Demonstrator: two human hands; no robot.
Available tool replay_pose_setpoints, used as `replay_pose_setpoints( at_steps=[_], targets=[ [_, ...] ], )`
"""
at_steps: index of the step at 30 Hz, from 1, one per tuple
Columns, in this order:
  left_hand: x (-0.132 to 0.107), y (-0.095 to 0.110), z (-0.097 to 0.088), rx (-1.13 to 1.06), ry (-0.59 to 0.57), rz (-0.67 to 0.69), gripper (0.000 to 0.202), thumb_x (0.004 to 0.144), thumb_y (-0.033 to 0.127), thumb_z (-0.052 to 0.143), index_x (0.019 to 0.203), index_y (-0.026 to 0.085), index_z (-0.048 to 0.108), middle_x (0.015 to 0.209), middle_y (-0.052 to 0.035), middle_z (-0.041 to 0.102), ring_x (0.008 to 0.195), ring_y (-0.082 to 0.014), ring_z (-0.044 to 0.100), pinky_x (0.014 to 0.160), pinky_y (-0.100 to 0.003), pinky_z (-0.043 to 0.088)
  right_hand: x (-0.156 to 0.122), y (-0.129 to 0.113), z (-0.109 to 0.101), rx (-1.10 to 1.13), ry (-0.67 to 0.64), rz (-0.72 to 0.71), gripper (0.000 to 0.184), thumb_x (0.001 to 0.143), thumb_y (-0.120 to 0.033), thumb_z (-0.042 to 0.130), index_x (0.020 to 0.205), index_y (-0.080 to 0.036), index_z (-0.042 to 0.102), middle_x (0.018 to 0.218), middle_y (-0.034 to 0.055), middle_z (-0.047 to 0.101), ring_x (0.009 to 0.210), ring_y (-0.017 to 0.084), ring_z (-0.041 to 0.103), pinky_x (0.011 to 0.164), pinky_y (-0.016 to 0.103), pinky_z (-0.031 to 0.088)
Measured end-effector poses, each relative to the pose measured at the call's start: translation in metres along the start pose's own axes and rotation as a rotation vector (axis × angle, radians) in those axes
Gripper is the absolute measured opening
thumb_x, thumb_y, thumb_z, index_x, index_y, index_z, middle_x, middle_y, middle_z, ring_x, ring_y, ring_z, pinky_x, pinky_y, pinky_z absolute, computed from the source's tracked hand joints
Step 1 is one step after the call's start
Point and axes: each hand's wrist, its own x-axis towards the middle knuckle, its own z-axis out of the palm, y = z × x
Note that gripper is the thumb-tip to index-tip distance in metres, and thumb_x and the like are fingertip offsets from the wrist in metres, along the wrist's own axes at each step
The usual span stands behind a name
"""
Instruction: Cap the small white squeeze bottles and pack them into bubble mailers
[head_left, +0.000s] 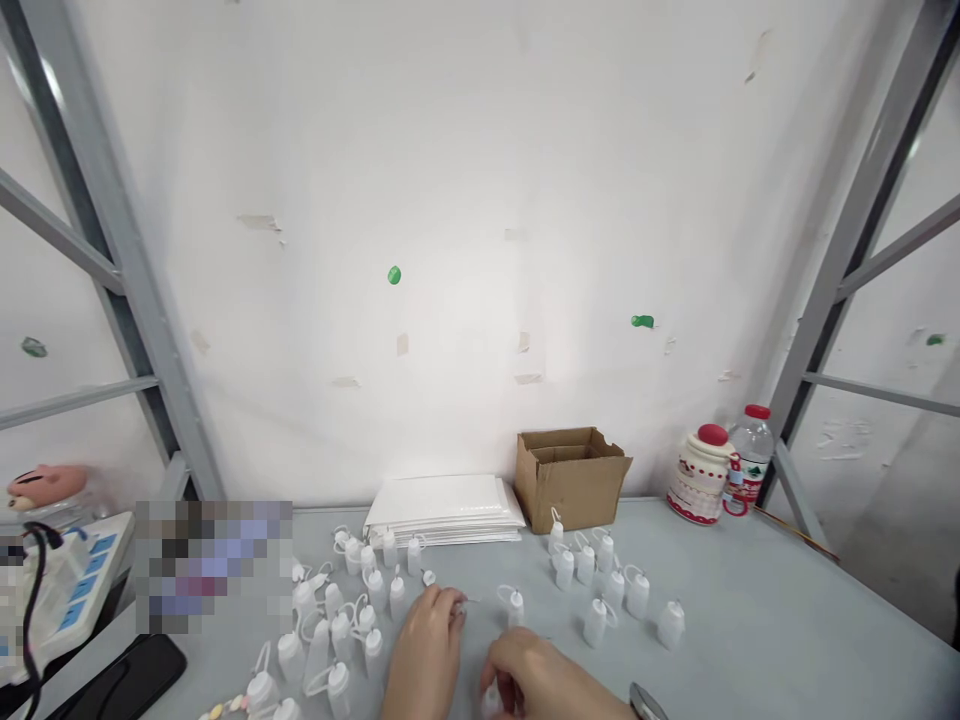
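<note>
My left hand [424, 645] rests low on the grey table [765, 620], fingers curled with the tips pinched together near a small white cap; what they hold is too small to name. My right hand [540, 680] is beside it at the bottom edge, fingers closed round a small white squeeze bottle [491, 700] that is mostly hidden. Several small white squeeze bottles with tethered caps [337, 620] stand left of my hands. Another group of these bottles [607, 590] stands to the right. One lone bottle [516, 605] stands just beyond my right hand.
A stack of white padded envelopes [444, 508] lies against the wall, next to an open cardboard box [570, 478]. A red-lidded jar [701, 475] and a water bottle [752, 450] stand at the right. A power strip [67, 580] and black phone [124, 680] lie left. Grey shelf posts flank the table.
</note>
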Motion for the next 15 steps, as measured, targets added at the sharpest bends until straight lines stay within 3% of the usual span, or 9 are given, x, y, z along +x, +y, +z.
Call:
replay_pose_setpoints(
  at_steps=[3,6,9,12,15],
  targets=[
    [0.005,0.005,-0.006,-0.448,-0.007,-0.105,0.022,0.069,0.029,0.051,0.078,0.016,0.066,0.082,-0.0080,0.066,0.075,-0.0209,0.062,0.073,-0.035,0.049,0.004,0.008,0.008,0.067,0.026,-0.070,0.016,0.063,-0.011,0.057,0.073,-0.019,0.067,0.072,-0.0002,0.055,0.058,0.011,0.046,0.058,0.019,0.039],
    [0.009,0.010,-0.013,-0.843,-0.045,-0.204,0.030,0.059,0.038,0.065,0.078,0.014,0.068,0.075,-0.0074,0.070,0.069,-0.0201,0.064,0.068,-0.033,0.052,0.002,0.009,0.010,0.213,0.084,-0.128,0.006,0.064,-0.017,0.059,0.069,-0.019,0.063,0.073,-0.0008,0.053,0.061,0.011,0.044,0.060,0.020,0.039],
    [0.008,0.017,-0.021,-1.208,-0.022,-0.332,0.034,0.046,0.035,0.079,0.072,0.015,0.069,0.072,-0.0043,0.071,0.069,-0.0169,0.065,0.071,-0.028,0.052,0.000,0.006,0.009,0.406,0.106,-0.040,0.009,0.064,-0.023,0.062,0.069,-0.017,0.058,0.065,-0.0032,0.050,0.059,0.011,0.044,0.058,0.021,0.039],
    [0.003,0.024,-0.024,-1.315,-0.077,-0.378,0.032,0.044,0.031,0.082,0.069,0.017,0.069,0.074,-0.0034,0.072,0.070,-0.0161,0.066,0.070,-0.026,0.052,0.002,0.006,0.008,0.539,0.158,0.015,0.013,0.064,-0.027,0.063,0.068,-0.016,0.058,0.058,-0.0049,0.047,0.056,0.011,0.044,0.057,0.022,0.038],
    [-0.001,0.028,-0.022,-1.264,-0.125,-0.345,0.030,0.047,0.034,0.080,0.068,0.016,0.069,0.078,-0.0054,0.072,0.074,-0.0200,0.067,0.073,-0.030,0.052,0.005,0.012,0.009,0.571,0.275,-0.064,0.020,0.064,-0.035,0.065,0.071,-0.016,0.064,0.065,-0.0018,0.051,0.060,0.012,0.047,0.060,0.023,0.040]
  ],
)
